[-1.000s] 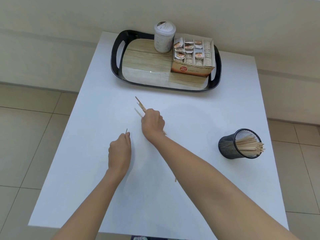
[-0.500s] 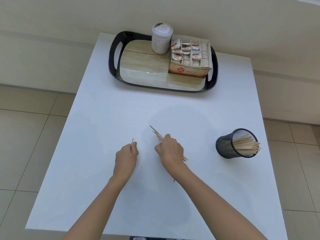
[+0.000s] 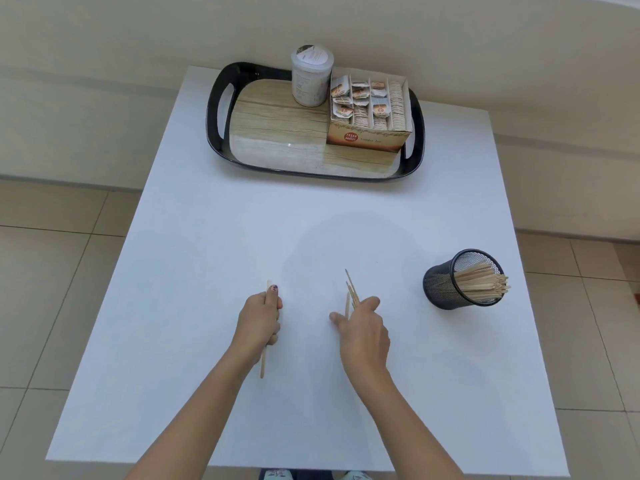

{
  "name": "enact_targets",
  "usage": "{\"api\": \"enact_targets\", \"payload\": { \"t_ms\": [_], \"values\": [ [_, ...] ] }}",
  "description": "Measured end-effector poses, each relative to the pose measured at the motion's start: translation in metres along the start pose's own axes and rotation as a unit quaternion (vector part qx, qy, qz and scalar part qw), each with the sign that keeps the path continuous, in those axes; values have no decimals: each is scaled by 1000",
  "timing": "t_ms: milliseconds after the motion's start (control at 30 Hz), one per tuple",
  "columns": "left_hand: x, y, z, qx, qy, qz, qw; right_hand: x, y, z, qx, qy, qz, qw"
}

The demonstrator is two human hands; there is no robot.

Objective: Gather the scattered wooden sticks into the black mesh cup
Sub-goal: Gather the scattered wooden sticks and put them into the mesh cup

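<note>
Under left hand (image 3: 259,320), stick (image 3: 263,362) mid-sect. hidden.

Left grip (image 3: 260,319) round one stick (image 3: 263,362), right grip (image 3: 363,332) round several sticks (image 3: 350,288), mesh cup (image 3: 445,287) apart

- Bare forearms (image 3: 194,410) are shown behind the left hand (image 3: 260,317) and right hand (image 3: 363,330).
- The left thumbnail (image 3: 273,288) is painted with dark, patterned polish.
- Pale teal, patterned footwear (image 3: 275,474) is glimpsed at the bottom edge.

White table (image 3: 207,237) with a black-rimmed tray (image 3: 214,133) at its far edge, a black mesh cup (image 3: 441,289) toward the right
</note>
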State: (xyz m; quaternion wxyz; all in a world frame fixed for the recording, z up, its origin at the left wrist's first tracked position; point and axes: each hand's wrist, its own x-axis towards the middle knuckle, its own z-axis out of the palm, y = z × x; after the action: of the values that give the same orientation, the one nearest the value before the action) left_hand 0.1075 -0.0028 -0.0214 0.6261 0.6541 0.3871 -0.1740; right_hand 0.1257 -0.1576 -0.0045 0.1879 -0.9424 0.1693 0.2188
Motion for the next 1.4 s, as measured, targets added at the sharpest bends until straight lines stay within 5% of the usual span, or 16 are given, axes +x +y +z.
{"api": "enact_targets", "payload": {
  "t_ms": [333, 600, 733, 967, 1267, 1400],
  "values": [
    [-9, 9, 12, -44, -33, -19, 998, -1, -11, 4, -46, -16, 5, 999],
    [-23, 29, 40, -101, -130, -18, 986, -4, -7, -9, 264, -162, -41, 950],
    [-34, 33, 60, -26, -126, 33, 991, -5, -9, -11, 282, -158, -69, 944],
    [-45, 46, 86, -111, -97, 81, 986, -8, -7, -16, 369, -144, -110, 912],
    [-59, 55, 94, -93, -190, 251, 944, 13, 7, -19, 384, 98, -240, 886],
    [-56, 49, 98, -45, -221, 287, 931, 27, 21, -8, 344, 112, -228, 904]
  ]
}}
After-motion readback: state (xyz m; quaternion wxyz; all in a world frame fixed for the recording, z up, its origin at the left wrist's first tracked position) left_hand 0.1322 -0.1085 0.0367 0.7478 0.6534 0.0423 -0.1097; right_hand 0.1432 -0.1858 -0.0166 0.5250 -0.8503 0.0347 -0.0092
